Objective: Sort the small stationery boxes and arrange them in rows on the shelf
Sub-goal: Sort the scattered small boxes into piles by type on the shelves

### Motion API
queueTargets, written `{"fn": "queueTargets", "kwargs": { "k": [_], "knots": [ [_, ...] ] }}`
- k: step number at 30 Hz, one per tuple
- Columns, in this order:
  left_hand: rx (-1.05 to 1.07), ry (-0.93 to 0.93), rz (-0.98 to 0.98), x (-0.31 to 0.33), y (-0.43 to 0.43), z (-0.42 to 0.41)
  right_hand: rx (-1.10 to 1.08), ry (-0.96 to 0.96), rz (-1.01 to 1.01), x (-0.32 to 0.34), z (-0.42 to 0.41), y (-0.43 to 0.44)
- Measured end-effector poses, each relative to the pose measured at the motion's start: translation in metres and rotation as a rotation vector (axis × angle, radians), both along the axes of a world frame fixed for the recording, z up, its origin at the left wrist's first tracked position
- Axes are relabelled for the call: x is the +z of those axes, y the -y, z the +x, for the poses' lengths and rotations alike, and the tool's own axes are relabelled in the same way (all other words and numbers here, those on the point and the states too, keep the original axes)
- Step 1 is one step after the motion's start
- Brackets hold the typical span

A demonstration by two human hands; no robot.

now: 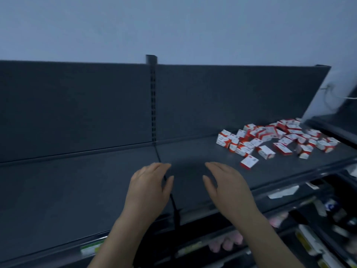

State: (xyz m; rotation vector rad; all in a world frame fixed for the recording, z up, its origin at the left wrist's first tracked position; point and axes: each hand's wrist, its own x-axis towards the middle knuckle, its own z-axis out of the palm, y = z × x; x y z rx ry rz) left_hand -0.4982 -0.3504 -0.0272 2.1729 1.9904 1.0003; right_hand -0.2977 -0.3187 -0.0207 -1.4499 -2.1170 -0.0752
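Several small red-and-white stationery boxes (274, 139) lie in a loose heap on the right part of the dark top shelf (96, 180). One box (249, 162) lies apart, nearest the hands. My left hand (148, 187) and my right hand (226, 187) hover over the bare middle of the shelf, palms facing each other, fingers straight, holding nothing. Both hands are left of the heap and touch no box.
A dark back panel (77, 105) with a slotted upright post (153, 105) rises behind the shelf. Lower shelves (289, 219) at the bottom right hold blurred goods and price labels. A seam (170, 194) divides the shelf between my hands.
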Motion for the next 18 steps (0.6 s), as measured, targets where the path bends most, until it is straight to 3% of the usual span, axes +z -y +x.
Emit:
{"fn": "queueTargets", "kwargs": {
  "k": [9, 13, 18],
  "knots": [
    [-0.159, -0.025, 0.003, -0.001, -0.061, 0.141, -0.201, 0.032, -0.089, 0.002, 0.146, -0.014],
    [-0.267, -0.006, 0.0, 0.002, -0.097, 0.198, -0.288, 0.01, -0.196, -0.005, 0.204, -0.039],
    [-0.322, 0.033, 0.014, 0.004, -0.158, 0.26, -0.352, -0.013, -0.188, -0.006, 0.266, -0.088]
  ]
}}
